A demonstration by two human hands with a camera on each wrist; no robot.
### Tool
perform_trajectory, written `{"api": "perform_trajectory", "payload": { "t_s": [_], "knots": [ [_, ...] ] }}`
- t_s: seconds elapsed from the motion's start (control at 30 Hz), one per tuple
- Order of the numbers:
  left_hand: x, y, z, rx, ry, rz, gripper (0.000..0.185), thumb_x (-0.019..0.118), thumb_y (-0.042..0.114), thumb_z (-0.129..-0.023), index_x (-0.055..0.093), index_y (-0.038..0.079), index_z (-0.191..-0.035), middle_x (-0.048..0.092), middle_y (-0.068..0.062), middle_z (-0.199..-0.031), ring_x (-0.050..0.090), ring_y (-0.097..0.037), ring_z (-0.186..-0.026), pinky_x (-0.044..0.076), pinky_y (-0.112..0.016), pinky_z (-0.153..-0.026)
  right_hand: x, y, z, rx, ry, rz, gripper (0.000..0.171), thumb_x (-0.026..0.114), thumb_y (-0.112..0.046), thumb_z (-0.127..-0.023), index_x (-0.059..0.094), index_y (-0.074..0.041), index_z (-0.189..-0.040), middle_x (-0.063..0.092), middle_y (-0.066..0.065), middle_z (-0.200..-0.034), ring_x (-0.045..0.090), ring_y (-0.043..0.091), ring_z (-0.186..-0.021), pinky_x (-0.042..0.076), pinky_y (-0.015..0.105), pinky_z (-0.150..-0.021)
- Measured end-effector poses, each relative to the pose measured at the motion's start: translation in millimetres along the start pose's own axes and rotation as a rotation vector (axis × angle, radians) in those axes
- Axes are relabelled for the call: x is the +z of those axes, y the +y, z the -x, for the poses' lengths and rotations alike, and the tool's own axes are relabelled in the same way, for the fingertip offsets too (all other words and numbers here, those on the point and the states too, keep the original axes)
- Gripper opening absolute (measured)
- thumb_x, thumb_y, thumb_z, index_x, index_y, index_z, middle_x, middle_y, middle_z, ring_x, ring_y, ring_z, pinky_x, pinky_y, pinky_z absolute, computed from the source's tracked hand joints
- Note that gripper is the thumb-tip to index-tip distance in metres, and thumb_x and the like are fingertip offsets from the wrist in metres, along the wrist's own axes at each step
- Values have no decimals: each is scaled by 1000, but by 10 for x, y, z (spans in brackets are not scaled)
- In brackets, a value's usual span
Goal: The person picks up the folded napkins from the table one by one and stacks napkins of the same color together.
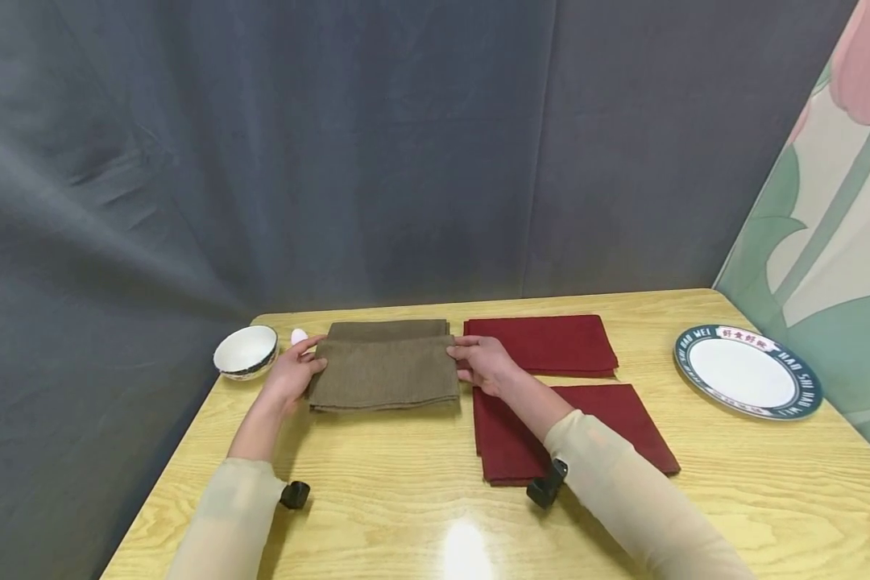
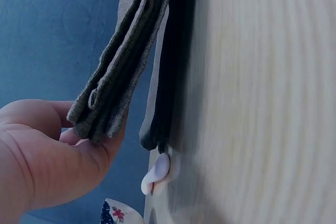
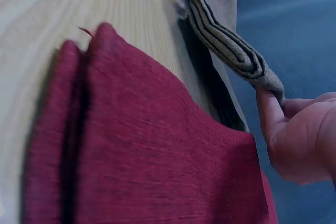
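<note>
A folded brown cloth (image 1: 386,372) is held above the table by both hands, one at each side. My left hand (image 1: 294,373) pinches its left end; in the left wrist view the thumb and fingers (image 2: 110,148) grip the stacked layers. At the right end, my right hand (image 1: 484,364) pinches the cloth between thumb and fingers. A second folded brown cloth (image 1: 387,329) lies on the table behind, partly hidden by the held one. Both wrist views show a gap between the held cloth and the one below.
Two folded dark red cloths, a rear one (image 1: 544,342) and a front one (image 1: 609,419), lie to the right, the front one under my right forearm. A white bowl (image 1: 246,350) and a white spoon (image 2: 157,173) stand at the left. A blue-rimmed plate (image 1: 747,372) is far right.
</note>
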State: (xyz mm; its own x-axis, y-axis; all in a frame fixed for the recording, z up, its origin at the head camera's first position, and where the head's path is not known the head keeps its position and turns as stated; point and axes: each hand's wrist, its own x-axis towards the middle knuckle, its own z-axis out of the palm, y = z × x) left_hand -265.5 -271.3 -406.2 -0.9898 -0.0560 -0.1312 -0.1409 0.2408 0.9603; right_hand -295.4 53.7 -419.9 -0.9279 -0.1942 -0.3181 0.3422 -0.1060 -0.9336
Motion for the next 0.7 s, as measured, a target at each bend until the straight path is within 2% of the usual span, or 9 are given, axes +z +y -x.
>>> {"api": "perform_trajectory", "payload": {
  "t_s": [0.1, 0.2, 0.3, 0.47, 0.57, 0.7],
  "knots": [
    [2, 9, -56, -13, 16, -5, 54, 52, 3, -103, 38, 5, -156, 48, -30, -145, 62, -17, -95, 55, -29, -72, -7, -9, -57, 11, 1, -3, 46, 59, -3, -102, 48, 2, -146, 54, 16, -130, 54, 9, -70, 49, 17, -53],
    [-1, 32, -115, -23, 28, -18, 54, 52, 3, -104, 39, 5, -156, 48, -29, -145, 62, -20, -98, 54, -28, -72, -13, -40, -108, 17, -6, -14, 46, 59, -4, -102, 47, 3, -147, 54, 15, -126, 53, 9, -71, 49, 17, -53],
    [-2, 60, -174, -24, 32, -22, 53, 51, 2, -104, 39, 4, -156, 48, -30, -146, 61, -24, -104, 54, -28, -72, -17, -93, -145, 26, -13, -25, 47, 58, -4, -103, 46, 1, -148, 53, 15, -133, 53, 9, -70, 49, 16, -54],
    [1, 75, -270, -37, 38, -12, 54, 50, 1, -104, 38, 4, -156, 48, -29, -147, 60, -26, -106, 54, -29, -72, -17, -155, -202, 41, -26, -18, 50, 56, -6, -104, 42, 0, -152, 47, 18, -146, 55, 13, -87, 50, 17, -59],
    [6, 70, -309, -53, 42, -26, 54, 51, 3, -104, 37, 6, -157, 46, -28, -148, 59, -30, -111, 54, -31, -74, -13, -159, -244, 52, -20, -3, 51, 57, -6, -104, 42, -1, -152, 47, 18, -146, 53, 17, -99, 50, 18, -62],
    [7, 73, -348, -77, 37, -33, 56, 51, 5, -105, 35, 9, -158, 44, -26, -151, 56, -34, -118, 54, -34, -79, -18, -140, -307, 61, -8, 5, 50, 58, -7, -104, 43, -1, -151, 50, 16, -140, 52, 18, -101, 51, 19, -63]
  ]
}}
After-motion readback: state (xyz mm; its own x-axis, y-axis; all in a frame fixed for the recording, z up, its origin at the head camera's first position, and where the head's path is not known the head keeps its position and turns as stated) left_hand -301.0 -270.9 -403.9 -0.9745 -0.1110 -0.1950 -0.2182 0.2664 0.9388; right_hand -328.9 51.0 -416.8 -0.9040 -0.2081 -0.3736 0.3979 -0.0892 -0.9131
